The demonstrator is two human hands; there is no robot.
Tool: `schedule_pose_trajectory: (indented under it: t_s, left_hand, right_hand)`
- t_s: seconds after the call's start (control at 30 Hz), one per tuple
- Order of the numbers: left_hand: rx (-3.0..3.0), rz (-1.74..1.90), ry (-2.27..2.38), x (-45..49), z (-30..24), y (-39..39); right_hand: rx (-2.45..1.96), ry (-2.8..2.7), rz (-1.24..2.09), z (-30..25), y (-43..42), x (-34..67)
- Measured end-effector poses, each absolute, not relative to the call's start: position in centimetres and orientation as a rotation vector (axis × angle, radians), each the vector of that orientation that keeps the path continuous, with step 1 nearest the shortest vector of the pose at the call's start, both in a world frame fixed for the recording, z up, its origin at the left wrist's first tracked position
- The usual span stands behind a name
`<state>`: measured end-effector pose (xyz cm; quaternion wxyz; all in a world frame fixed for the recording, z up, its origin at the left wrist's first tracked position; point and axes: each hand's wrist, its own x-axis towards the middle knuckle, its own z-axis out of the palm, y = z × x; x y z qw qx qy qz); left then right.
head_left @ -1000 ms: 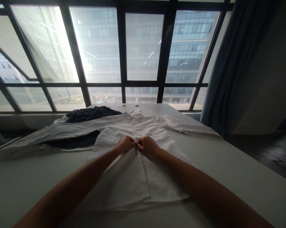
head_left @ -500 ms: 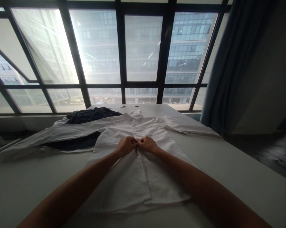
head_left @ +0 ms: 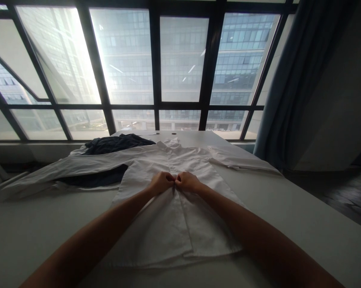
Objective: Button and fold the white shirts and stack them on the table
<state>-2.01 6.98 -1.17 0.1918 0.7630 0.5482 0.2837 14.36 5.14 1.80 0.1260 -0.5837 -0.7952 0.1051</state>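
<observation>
A white long-sleeved shirt (head_left: 156,232) lies spread front side up, its collar at the far end and its hem toward me. Both sleeves stretch out to the sides. At the middle of its front placket, my left hand (head_left: 163,182) and my right hand (head_left: 187,182) meet, fingertips nearly touching. Each hand is closed in a pinch on the shirt's front edge, which is lifted slightly between them. Whether a button sits in the fingers is hidden.
The shirt rests on a long white table (head_left: 288,208). Dark clothing (head_left: 117,144) is heaped at the far left, with more dark cloth (head_left: 96,177) under the left sleeve. Beyond stand large windows (head_left: 180,60) and a blue curtain (head_left: 284,88) at right.
Both hands stay pinched at the same place on the placket, with barely any finger movement. The whole view has shifted very slightly.
</observation>
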Motion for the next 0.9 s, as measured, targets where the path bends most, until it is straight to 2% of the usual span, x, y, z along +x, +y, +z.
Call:
schedule_pose_trajectory:
  t_s: [0.33, 0.5, 0.73, 0.9]
  left_hand:
    - [2.216, 0.846, 1.43, -2.1, -1.0, 6.6]
    - [2.488, 0.776, 1.377, -2.9, -0.4, 5.2]
    - [2.622, 0.398, 1.373, -3.6, 0.6, 2.1]
    - [2.655, 0.505, 1.323, -3.5, 1.1, -0.6]
  right_hand:
    - [-1.676, -2.294, 0.677, 2.5, 5.6, 15.2]
    - [-1.64, -2.291, 0.371, 2.3, 4.9, 15.6]
    - [-1.509, -2.505, 0.148, 2.8, 2.4, 17.6]
    - [-1.348, -2.461, 0.106, 2.7, -1.1, 18.0]
